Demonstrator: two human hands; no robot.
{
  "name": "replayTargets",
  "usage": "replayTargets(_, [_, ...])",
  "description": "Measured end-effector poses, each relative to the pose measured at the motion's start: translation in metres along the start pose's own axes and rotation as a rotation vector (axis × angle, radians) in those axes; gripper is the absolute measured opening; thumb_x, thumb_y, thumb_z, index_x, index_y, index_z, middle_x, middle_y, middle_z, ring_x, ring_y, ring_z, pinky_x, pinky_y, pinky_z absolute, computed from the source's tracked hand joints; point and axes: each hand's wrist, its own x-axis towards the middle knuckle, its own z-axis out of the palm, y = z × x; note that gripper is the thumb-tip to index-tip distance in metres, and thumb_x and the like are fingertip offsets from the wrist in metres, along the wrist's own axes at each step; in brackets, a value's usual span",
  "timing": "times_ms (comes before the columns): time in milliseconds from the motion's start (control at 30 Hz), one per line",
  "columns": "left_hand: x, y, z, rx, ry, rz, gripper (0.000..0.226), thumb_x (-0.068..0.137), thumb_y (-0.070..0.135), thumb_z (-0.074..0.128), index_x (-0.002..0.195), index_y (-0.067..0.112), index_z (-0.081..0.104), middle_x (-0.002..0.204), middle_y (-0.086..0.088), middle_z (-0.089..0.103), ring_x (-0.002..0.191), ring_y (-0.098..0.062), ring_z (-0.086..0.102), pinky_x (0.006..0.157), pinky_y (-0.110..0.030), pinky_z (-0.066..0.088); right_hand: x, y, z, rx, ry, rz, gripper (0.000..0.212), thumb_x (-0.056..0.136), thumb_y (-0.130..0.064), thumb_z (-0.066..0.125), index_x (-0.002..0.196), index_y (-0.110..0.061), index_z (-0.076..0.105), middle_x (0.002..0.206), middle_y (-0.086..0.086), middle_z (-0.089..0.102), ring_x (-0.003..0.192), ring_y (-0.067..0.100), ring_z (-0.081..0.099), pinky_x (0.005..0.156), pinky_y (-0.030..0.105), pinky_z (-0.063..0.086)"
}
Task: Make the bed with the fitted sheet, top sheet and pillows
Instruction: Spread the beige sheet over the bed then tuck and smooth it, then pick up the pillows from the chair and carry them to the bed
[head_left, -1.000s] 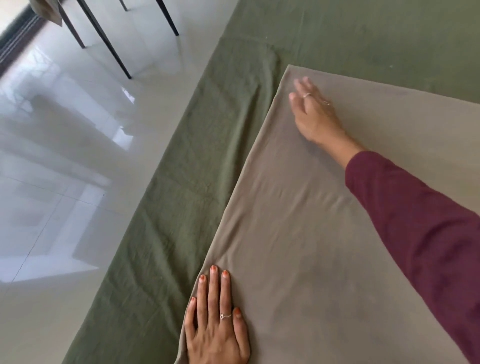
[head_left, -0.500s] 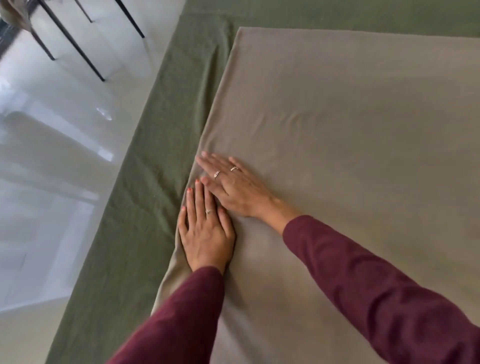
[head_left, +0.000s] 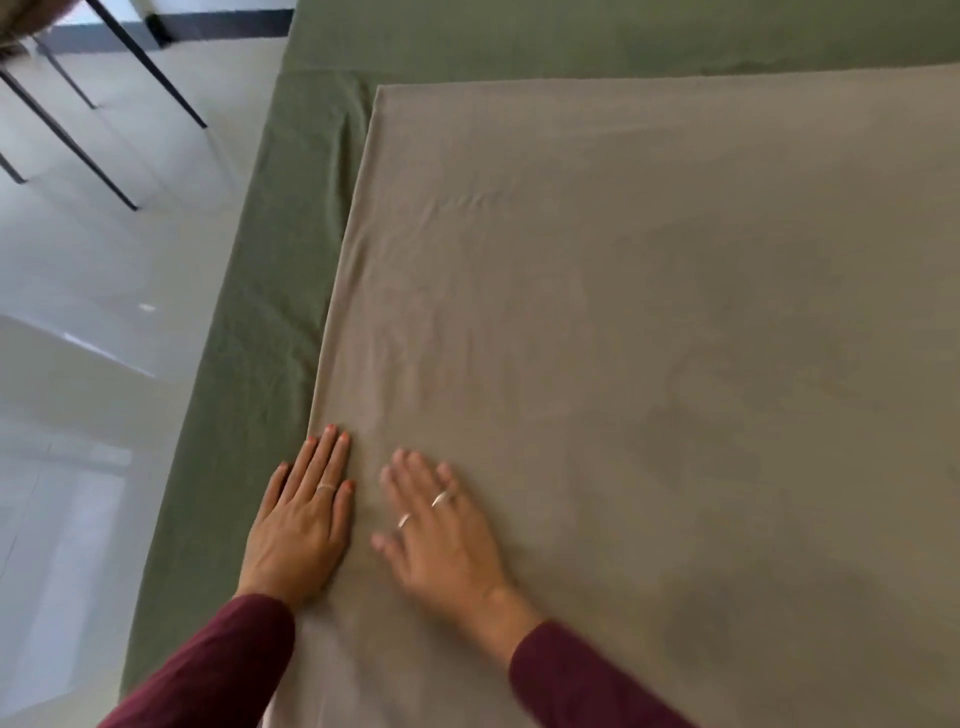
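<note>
Floor (head_left: 104, 312): pale, glossy tiles; lay left of the bed; carried soft reflections of light and darker patches.
Tile joints: faint thin lines; visible low on the left.
Small bright mark (head_left: 147, 307): sat on the tiles at mid-left; nature could not be told.
Furniture legs (head_left: 150, 65): thin, dark, slanted; stood on the tiles at upper left, well apart from the bed edge; several counted, exact number unclear.
Object above the legs (head_left: 31, 21): brownish, cropped by the top-left corner; type could not be told.
Dark baseboard (head_left: 223, 23): ran along the top, between tiles and a lighter wall strip.
</note>
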Motion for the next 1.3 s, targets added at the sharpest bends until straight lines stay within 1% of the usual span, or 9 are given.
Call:
replayTargets(200, [-0.068, -0.017, -0.024, 0.097, -0.145, 0.066, 0.062, 0.098, 0.049, 0.009, 0.149, 0.019, 0.029, 0.154, 0.003, 0.028, 0.145, -0.001, 0.000, 0.116, -0.026, -0.005, -0.069, 0.016, -0.025, -0.051, -0.213, -0.297, 0.056, 0.098, -0.054, 0.013, 0.145, -0.032, 0.036, 0.151, -0.009, 0.038, 0.138, 0.007, 0.034, 0.114, 0.032, 0.022])
replayTargets(333, [-0.059, -0.004, -0.032, 0.132, -0.107, 0.032, 0.066, 0.097, 0.055, 0.008, 0.150, 0.020, 0.026, 0.156, 0.004, 0.023, 0.144, -0.010, 0.014, 0.116, -0.028, -0.008, -0.090, 0.135, -0.071, -0.083, 0.023, 0.104, 0.072, 0.096, -0.060, 0.005, 0.148, -0.021, 0.034, 0.156, -0.002, 0.024, 0.143, 0.010, 0.021, 0.113, 0.046, 0.026])
replayTargets(467, [-0.032, 0.050, -0.023, 0.065, -0.062, 0.081, 0.068, 0.094, 0.058, 0.005, 0.152, 0.025, 0.014, 0.158, 0.009, 0.009, 0.145, -0.014, 0.011, 0.116, -0.034, 0.006, -0.122, 0.213, -0.103, -0.103, 0.008, 0.630, 0.082, 0.090, -0.066, 0.002, 0.154, -0.015, 0.010, 0.161, 0.003, 0.001, 0.148, 0.015, 0.006, 0.119, 0.041, 0.004])
replayTargets(600, [-0.046, 0.107, -0.002, 0.079, -0.222, 0.313, 0.061, 0.098, 0.053, 0.008, 0.149, 0.025, 0.027, 0.155, 0.003, 0.023, 0.142, -0.023, 0.026, 0.111, -0.035, 0.014, -0.141, 0.170, -0.075, -0.108, -0.049, 0.488, 0.083, 0.091, -0.067, 0.009, 0.151, -0.011, 0.024, 0.158, 0.007, 0.018, 0.146, 0.019, 0.017, 0.118, 0.040, 0.010])
replayTargets(700, [-0.070, 0.118, 0.000, 0.098, -0.394, 0.282, 0.066, 0.094, 0.061, -0.001, 0.152, 0.030, 0.009, 0.158, 0.001, 0.011, 0.145, -0.023, 0.015, 0.114, -0.040, 0.017, -0.160, 0.113, -0.052, -0.016, -0.092, 0.325, 0.074, 0.092, -0.060, 0.030, 0.149, -0.012, 0.032, 0.157, 0.006, 0.025, 0.145, 0.018, 0.024, 0.114, 0.041, 0.016])
replayTargets(833, [-0.052, 0.119, -0.053, 0.251, -0.597, 0.326, 0.114, 0.046, 0.082, -0.038, 0.148, 0.040, -0.011, 0.158, 0.010, -0.014, 0.147, -0.015, -0.002, 0.117, -0.039, 0.008, -0.156, 0.081, -0.077, 0.147, -0.245, 0.383, 0.094, 0.081, -0.073, -0.007, 0.153, -0.017, 0.013, 0.159, -0.003, -0.001, 0.148, 0.013, 0.008, 0.119, 0.035, -0.001])
replayTargets(900, [-0.037, 0.133, -0.099, 0.298, -0.588, 0.260, 0.096, 0.069, 0.082, -0.016, 0.151, 0.035, -0.001, 0.160, 0.008, -0.002, 0.147, -0.015, 0.001, 0.117, -0.040, 0.008, -0.138, 0.081, -0.112, 0.256, -0.283, 0.419, 0.099, 0.071, -0.072, -0.011, 0.154, -0.020, 0.004, 0.160, -0.005, -0.007, 0.148, 0.010, -0.003, 0.117, 0.036, -0.005])
replayTargets(1000, [-0.025, 0.161, -0.163, 0.238, -0.509, 0.140, 0.063, 0.099, 0.054, 0.022, 0.153, 0.023, 0.013, 0.160, 0.004, 0.005, 0.148, -0.017, 0.000, 0.117, -0.041, 0.007, -0.120, 0.084, -0.180, 0.192, -0.226, 0.386, 0.071, 0.096, -0.059, 0.016, 0.154, -0.019, 0.007, 0.161, -0.002, -0.004, 0.148, 0.012, -0.002, 0.118, 0.042, -0.003])
replayTargets(1300, [-0.033, 0.246, -0.324, 0.299, -0.425, 0.075, 0.057, 0.099, 0.048, 0.033, 0.149, 0.023, 0.027, 0.160, 0.004, 0.009, 0.147, -0.019, -0.006, 0.118, -0.043, 0.003, -0.106, 0.089, -0.325, 0.205, -0.116, 0.344, 0.065, 0.100, -0.054, 0.017, 0.154, -0.017, 0.011, 0.161, 0.002, -0.002, 0.148, 0.015, 0.001, 0.118, 0.048, 0.002])
